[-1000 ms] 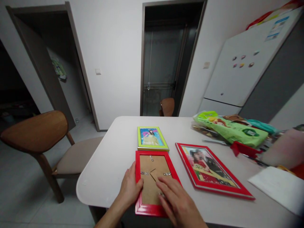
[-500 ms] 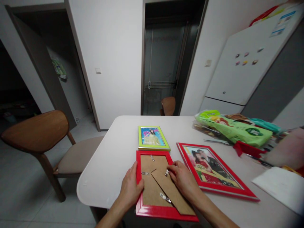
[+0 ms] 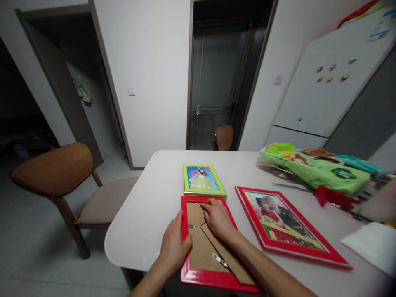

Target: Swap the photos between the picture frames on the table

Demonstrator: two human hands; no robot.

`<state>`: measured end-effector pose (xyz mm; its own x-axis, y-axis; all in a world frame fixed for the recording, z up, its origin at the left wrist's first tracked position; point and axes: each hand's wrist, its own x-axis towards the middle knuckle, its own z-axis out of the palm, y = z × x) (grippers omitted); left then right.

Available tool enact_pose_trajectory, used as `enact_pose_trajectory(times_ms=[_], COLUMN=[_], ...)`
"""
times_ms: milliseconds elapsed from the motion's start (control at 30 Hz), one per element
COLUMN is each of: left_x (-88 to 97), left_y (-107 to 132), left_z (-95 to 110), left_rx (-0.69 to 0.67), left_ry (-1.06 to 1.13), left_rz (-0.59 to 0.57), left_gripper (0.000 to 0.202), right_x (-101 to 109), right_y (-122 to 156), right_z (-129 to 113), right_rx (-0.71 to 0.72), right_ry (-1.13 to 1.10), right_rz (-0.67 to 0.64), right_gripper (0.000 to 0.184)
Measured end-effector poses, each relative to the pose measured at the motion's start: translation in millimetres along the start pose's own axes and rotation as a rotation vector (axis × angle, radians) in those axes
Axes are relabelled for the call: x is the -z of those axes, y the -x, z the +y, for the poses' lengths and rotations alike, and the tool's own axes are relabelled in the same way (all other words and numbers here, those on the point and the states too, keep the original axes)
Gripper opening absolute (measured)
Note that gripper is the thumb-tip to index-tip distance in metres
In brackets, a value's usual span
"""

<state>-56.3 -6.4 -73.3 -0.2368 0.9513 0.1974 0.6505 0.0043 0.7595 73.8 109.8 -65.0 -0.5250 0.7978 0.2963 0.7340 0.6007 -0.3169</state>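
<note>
A red picture frame (image 3: pixel 198 275) lies face down at the near edge of the table, its brown backing board (image 3: pixel 198 249) showing. My left hand (image 3: pixel 175 242) is closed round the frame's left edge, thumb on top. With bent fingers together, my right hand (image 3: pixel 217 218) grips the metal clip (image 3: pixel 199 205) at the far end of the board, partly covering it. Other metal clips sit at the left side (image 3: pixel 193 226) and near end (image 3: pixel 220 260). A brown stand leg (image 3: pixel 227 258) slants across the board beneath my right forearm.
A yellow-green framed picture (image 3: pixel 204 193) lies just beyond, and a larger red framed picture (image 3: pixel 312 254) to the right. Farther right are a green package (image 3: pixel 337 173), a red-handled tool (image 3: pixel 334 199) and white paper (image 3: pixel 368 245). A wooden chair (image 3: pixel 55 169) stands at left.
My right hand has moved from the right-side clip to the far-end clip of the frame. My left hand keeps its hold on the left edge. The view has shifted slightly.
</note>
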Motion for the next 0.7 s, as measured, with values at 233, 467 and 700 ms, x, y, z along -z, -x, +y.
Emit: enact_pose_trajectory(times_ms=[233, 467, 700], left_x=[-2.4, -2.7, 2.9], left_y=[0, -2, 8], left_z=[-3, -2, 15], left_rx=[0.001, -0.019, -0.213], left_ry=[0.009, 0.009, -0.117], left_rz=[0.017, 0.025, 0.020], left_gripper=[0.060, 0.057, 0.032], right_x=[6, 7, 16], right_y=[12, 21, 29], right_z=[-11, -38, -13], right_rx=[0.049, 0.177, 0.125], right_ry=[-0.011, -0.150, -0.188], right_rz=[-0.006, -0.100, -0.069], right_gripper=[0.030, 0.017, 0.025])
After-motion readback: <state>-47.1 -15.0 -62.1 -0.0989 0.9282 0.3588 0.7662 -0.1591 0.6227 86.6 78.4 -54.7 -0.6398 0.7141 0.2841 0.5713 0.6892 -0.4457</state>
